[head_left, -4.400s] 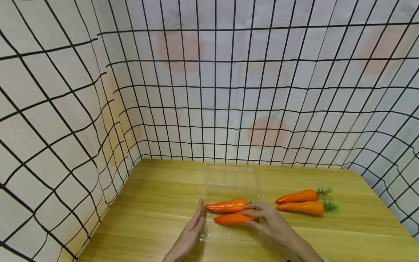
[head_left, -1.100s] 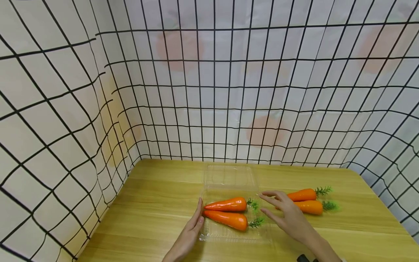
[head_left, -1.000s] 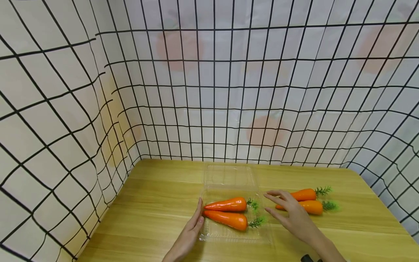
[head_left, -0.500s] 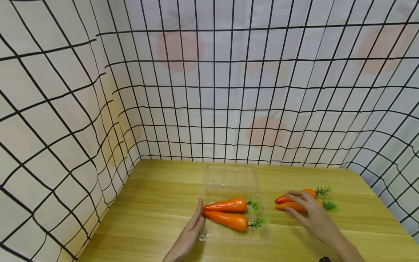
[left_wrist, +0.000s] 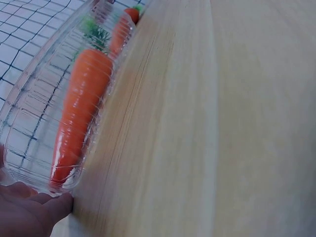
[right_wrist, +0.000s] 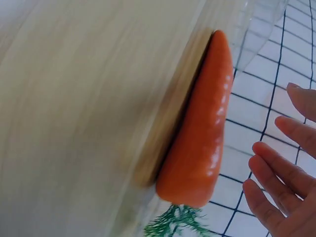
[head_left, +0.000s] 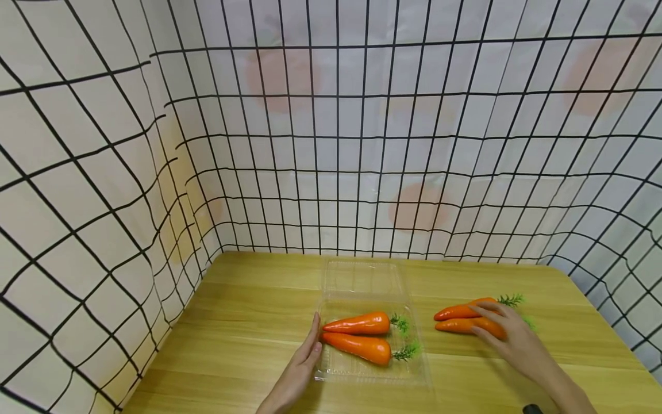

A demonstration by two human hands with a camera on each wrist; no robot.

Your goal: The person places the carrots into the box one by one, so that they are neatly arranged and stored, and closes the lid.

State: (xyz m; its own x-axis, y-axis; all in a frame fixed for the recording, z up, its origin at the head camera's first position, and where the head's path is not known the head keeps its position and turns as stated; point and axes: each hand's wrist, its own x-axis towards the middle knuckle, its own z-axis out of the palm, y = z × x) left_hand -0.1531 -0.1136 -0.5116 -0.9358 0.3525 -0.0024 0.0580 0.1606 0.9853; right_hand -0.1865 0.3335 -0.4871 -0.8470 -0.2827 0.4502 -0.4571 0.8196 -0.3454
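Note:
Two orange carrots with green tops, a farther one and a nearer one, lie in the base of an unfolded clear plastic box. My left hand rests its extended fingers against the box's left side; the left wrist view shows them at the box end by a carrot tip. To the right, my right hand hovers over two more carrots on the table, a far one and a near one. In the right wrist view its spread fingers stand apart from a carrot.
The box's clear lid lies folded back behind the base. The wooden table ends at a white cloth with black grid lines at the back and sides.
My right hand has let go of the nearer carrot in the box, whose tip now points farther left, and has moved right over the table carrots. The left hand has stayed put.

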